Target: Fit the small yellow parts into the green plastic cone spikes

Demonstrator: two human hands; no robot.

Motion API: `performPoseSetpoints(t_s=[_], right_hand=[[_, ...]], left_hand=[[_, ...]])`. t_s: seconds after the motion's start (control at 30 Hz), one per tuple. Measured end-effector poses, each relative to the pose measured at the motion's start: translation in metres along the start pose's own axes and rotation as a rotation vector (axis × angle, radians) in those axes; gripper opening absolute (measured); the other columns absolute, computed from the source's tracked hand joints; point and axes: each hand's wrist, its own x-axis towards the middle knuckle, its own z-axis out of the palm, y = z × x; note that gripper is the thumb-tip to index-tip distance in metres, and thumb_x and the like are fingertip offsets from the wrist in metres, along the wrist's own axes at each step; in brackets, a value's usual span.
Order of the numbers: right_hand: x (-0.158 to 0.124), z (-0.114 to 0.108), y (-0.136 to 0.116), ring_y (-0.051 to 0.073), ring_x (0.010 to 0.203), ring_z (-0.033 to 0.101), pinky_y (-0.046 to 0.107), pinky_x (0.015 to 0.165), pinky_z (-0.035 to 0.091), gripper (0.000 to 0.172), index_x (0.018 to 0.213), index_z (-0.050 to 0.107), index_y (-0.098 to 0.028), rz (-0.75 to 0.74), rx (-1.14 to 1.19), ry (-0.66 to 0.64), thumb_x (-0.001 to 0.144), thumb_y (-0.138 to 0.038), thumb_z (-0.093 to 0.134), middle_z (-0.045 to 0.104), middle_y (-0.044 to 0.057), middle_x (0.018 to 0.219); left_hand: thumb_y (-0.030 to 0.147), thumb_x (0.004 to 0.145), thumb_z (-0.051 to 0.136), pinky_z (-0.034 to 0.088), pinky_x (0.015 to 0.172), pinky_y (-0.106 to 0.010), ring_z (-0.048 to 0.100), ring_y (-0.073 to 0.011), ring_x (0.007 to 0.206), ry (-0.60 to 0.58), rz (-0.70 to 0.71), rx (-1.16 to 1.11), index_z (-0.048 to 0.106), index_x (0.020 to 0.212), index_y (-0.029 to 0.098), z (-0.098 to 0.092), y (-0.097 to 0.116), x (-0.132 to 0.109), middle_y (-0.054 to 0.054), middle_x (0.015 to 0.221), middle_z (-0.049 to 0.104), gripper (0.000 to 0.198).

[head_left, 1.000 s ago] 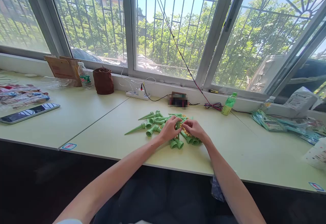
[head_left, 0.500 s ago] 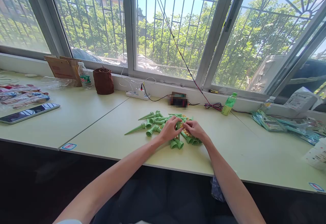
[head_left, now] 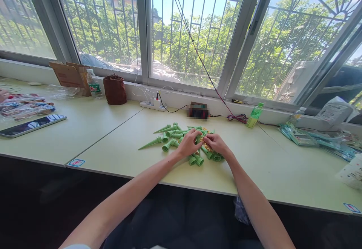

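Green spikes (head_left: 169, 144) lie in a loose heap on the table in front of us, some with their points toward our left and several with round open ends facing us. Biggest around us is the window (head_left: 195, 34), which runs across the far side, with bars and leafy trees beyond the glass. Below it stretches our pale table (head_left: 271, 158), with a seam crossing it left of the heap. At its back, on our left, we see folded cardboard (head_left: 68, 78), then a brown bag (head_left: 114, 90). A white power strip (head_left: 153, 106) lies along the back too, right of the bag. We have a phone (head_left: 33, 125) lying flat on the left and a green bottle (head_left: 255, 115) at the back, right of the heap. Our left hand (head_left: 189, 143) is over the heap, its grip clamped on one roughly upright spike (head_left: 198, 140). Our right hand (head_left: 217, 143) is just beside it, fingertips near the spike's upper part; we cannot tell whether that grip is closed on anything. Smallest of all, yellow pieces (head_left: 208, 147) lie among the spikes, partly hidden by our right hand.
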Motion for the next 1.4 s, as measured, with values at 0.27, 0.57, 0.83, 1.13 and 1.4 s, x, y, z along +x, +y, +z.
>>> performPoseSetpoints(t_s=[0.27, 0.57, 0.83, 1.13, 1.4], right_hand=[[-0.0008, 0.0004, -0.0023, 0.012, 0.046, 0.04, 0.025, 0.045, 0.032, 0.037, 0.07, 0.059, -0.019, -0.005, 0.012, -0.011, 0.082, -0.054, 0.057, 0.047, -0.003, 0.05], [0.0002, 0.0, 0.0027, 0.011, 0.045, 0.036, 0.025, 0.045, 0.028, 0.046, 0.057, 0.046, -0.02, -0.026, -0.022, -0.007, 0.086, -0.055, 0.049, 0.042, -0.003, 0.048], [-0.0009, 0.0002, 0.0013, 0.012, 0.048, 0.041, 0.025, 0.047, 0.032, 0.036, 0.073, 0.059, -0.018, -0.035, -0.023, -0.017, 0.084, -0.052, 0.055, 0.048, -0.003, 0.052], [0.0006, 0.0006, 0.0038, 0.011, 0.046, 0.037, 0.025, 0.045, 0.029, 0.041, 0.06, 0.049, -0.019, -0.032, -0.055, -0.01, 0.087, -0.05, 0.049, 0.043, -0.003, 0.049], [-0.0005, 0.001, 0.0007, 0.012, 0.047, 0.041, 0.025, 0.046, 0.032, 0.033, 0.073, 0.058, -0.018, -0.025, -0.021, -0.032, 0.085, -0.048, 0.054, 0.047, -0.003, 0.051]], left_hand=[[0.025, 0.083, 0.06, 0.047, 0.064, -0.026, 0.047, -0.0081, 0.057, -0.003, 0.001, -0.014, 0.061, 0.103, 0.019, -0.0005, -0.0002, -0.0005, -0.003, 0.096, 0.056, 0.021], [0.025, 0.08, 0.063, 0.046, 0.065, -0.027, 0.047, -0.0077, 0.056, -0.001, -0.006, -0.007, 0.062, 0.103, 0.019, -0.001, 0.0007, 0.0, -0.003, 0.095, 0.056, 0.023], [0.024, 0.083, 0.06, 0.046, 0.064, -0.026, 0.047, -0.0073, 0.055, -0.009, 0.0, -0.015, 0.061, 0.102, 0.018, -0.0007, 0.0005, -0.0006, -0.003, 0.096, 0.056, 0.02], [0.025, 0.081, 0.063, 0.046, 0.067, -0.027, 0.048, -0.0088, 0.058, -0.001, 0.009, 0.001, 0.061, 0.102, 0.019, -0.0004, 0.0, -0.0003, -0.003, 0.097, 0.058, 0.022], [0.023, 0.083, 0.061, 0.046, 0.065, -0.026, 0.047, -0.007, 0.055, -0.01, 0.009, -0.003, 0.061, 0.102, 0.018, 0.0, -0.0007, -0.0011, -0.003, 0.095, 0.057, 0.02]])
